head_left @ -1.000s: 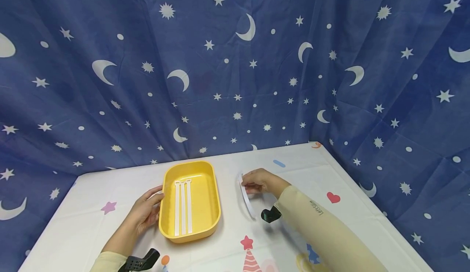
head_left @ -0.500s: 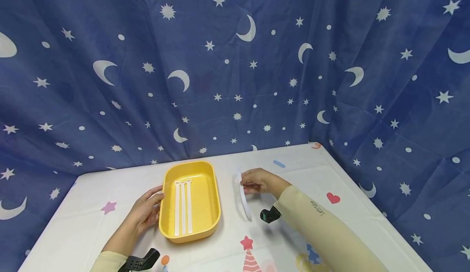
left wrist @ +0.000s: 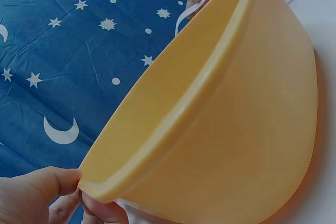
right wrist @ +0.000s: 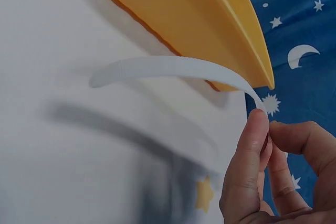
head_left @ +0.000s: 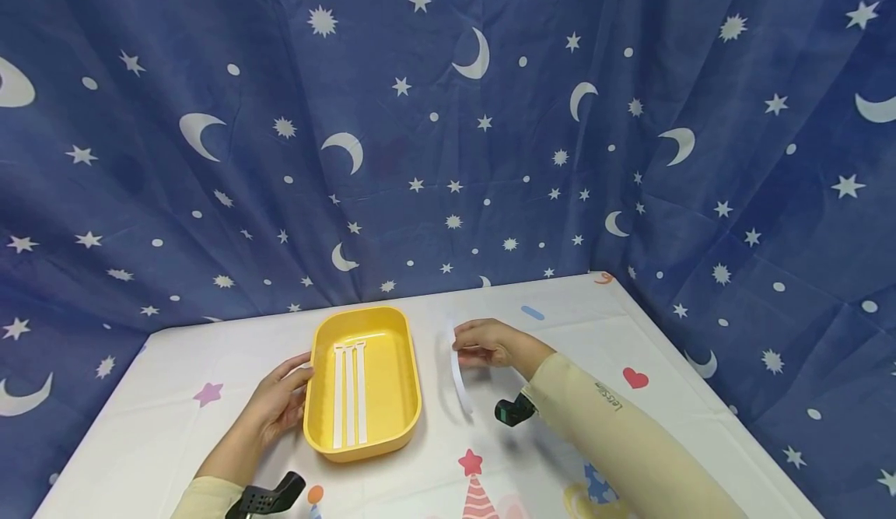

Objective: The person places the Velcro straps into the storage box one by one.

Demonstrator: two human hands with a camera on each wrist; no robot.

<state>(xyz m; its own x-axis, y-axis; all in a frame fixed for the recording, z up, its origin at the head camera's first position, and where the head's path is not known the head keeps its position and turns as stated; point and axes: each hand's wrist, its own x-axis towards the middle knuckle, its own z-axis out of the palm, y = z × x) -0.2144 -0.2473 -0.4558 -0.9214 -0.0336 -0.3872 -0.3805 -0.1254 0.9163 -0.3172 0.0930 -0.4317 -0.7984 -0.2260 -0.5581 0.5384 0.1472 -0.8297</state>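
Observation:
My left hand (head_left: 274, 404) grips the left rim of a yellow plastic tray (head_left: 415, 375), thumb at the rim and fingers below it in the left wrist view. Inside the tray, three white hook-and-loop cable ties (head_left: 349, 398) lie side by side, their slotted heads toward the far end. To the right of the tray, my right hand (head_left: 488, 343) pinches another white hook-and-loop cable tie (right wrist: 168, 66) near one end between thumb and fingers. Its long free part bends in an arc over the table, casting a shadow.
A white tablecloth (head_left: 532, 457) printed with stars, a heart and party hats covers the table. Behind it and along the right side hangs a blue curtain (head_left: 420, 153) with moons and stars. A black wrist camera mount (head_left: 514, 410) sits below my right hand.
My right hand has moved slightly left toward the tray with the cable tie pinched in it. The left hand and the tray have stayed in place.

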